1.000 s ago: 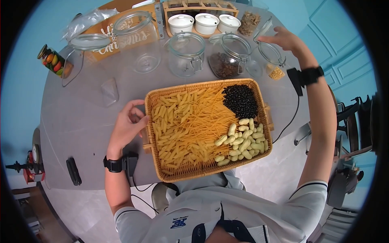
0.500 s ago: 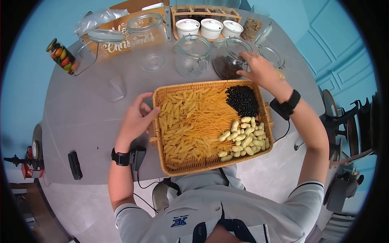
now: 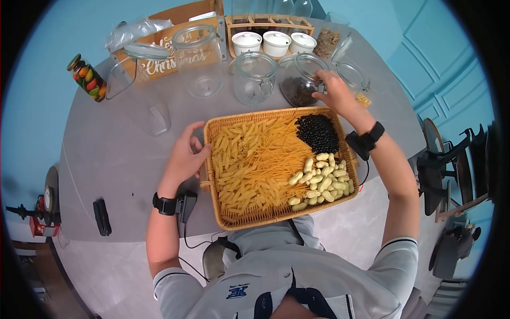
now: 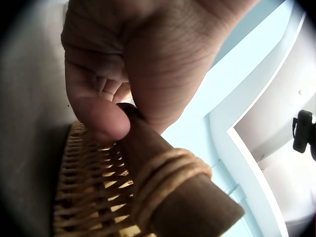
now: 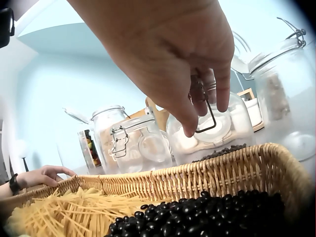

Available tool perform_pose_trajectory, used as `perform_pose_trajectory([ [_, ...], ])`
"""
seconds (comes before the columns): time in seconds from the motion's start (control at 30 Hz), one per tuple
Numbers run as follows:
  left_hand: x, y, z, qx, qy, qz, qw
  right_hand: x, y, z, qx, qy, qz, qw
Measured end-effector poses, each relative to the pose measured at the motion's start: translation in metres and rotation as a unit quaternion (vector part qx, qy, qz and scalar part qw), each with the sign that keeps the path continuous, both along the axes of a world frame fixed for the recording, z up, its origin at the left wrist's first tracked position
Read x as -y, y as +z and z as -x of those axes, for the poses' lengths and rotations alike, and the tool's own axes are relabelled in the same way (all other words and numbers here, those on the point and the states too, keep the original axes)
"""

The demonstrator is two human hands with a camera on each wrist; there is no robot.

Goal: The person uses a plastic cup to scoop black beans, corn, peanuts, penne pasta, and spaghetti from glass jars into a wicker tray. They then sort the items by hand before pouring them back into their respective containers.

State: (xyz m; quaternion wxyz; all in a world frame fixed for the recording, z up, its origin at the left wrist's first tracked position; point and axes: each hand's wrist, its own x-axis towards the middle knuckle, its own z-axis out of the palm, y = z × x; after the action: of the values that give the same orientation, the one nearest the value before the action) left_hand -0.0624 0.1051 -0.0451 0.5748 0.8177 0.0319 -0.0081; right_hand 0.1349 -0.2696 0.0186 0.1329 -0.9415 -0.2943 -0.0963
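Note:
A wicker basket (image 3: 265, 116) holds penne, thin yellow noodle strips, black beans (image 3: 317, 133) and peanuts in shells (image 3: 324, 181). At its left end my left hand (image 3: 185, 155) has thumb and fingers around the wooden handle (image 4: 190, 205), as the left wrist view shows. Beyond the basket's back right corner, my right hand (image 3: 341, 98) is at a glass jar with dark contents (image 3: 298, 91). In the right wrist view, the thumb and fingers of the right hand (image 5: 182, 64) pinch the jar's wire clasp (image 5: 212, 118).
An empty clasp jar (image 3: 254, 85) and a tall jar (image 3: 202, 69) stand left of the dark one. Farther right is an open-lidded jar with yellow bits (image 3: 363, 100). Lidded white pots (image 3: 276, 42) line the back; a jar of colourful contents (image 3: 87, 80) stands far left.
My right hand has moved left and nearer, from the open-lidded jar at the right to the dark-filled jar's clasp. My left hand stays at the basket's handle.

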Motion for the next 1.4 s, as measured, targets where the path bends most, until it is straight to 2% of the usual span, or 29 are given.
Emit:
perform_pose_trajectory([
  [0.2,0.002,0.006,0.0,-0.024,0.013,-0.005,1.0,0.005,0.001,0.018,0.175,0.091,-0.079,0.977],
  [0.3,0.007,0.008,0.002,-0.037,0.018,-0.01,0.999,0.021,0.024,0.056,0.144,0.04,-0.134,0.98],
  [0.37,0.01,0.007,0.002,-0.036,0.018,-0.018,0.999,0.044,0.023,0.082,0.066,-0.01,-0.23,0.971],
  [0.43,0.01,0.005,0.001,-0.036,0.019,-0.022,0.999,0.076,0.012,0.106,0.073,-0.059,-0.25,0.964],
  [0.5,0.011,0.004,0.001,-0.038,0.021,-0.025,0.999,0.109,-0.008,0.129,0.006,-0.143,-0.319,0.937],
  [0.57,0.011,0.001,0.001,-0.037,0.028,-0.023,0.999,0.139,-0.043,0.14,0.018,-0.174,-0.376,0.91],
  [0.67,0.01,-0.001,0.0,-0.052,0.03,-0.023,0.998,0.16,-0.086,0.154,-0.031,-0.305,-0.415,0.856],
  [0.8,0.011,0.003,0.001,-0.064,0.027,-0.019,0.997,0.152,-0.121,0.159,-0.036,-0.308,-0.537,0.784],
  [1.0,0.015,0.004,0.002,-0.072,0.035,-0.037,0.996,0.139,-0.125,0.161,0.007,-0.316,-0.576,0.754],
  [1.2,0.015,0.002,0.003,-0.055,0.03,-0.053,0.997,0.135,-0.13,0.16,0.026,-0.356,-0.543,0.76],
  [1.3,0.02,0.011,0.006,-0.071,0.033,-0.058,0.995,0.13,-0.133,0.161,0.035,-0.335,-0.568,0.751],
  [1.4,0.02,0.008,0.007,-0.077,0.039,-0.04,0.995,0.125,-0.138,0.162,0.065,-0.322,-0.558,0.762],
])
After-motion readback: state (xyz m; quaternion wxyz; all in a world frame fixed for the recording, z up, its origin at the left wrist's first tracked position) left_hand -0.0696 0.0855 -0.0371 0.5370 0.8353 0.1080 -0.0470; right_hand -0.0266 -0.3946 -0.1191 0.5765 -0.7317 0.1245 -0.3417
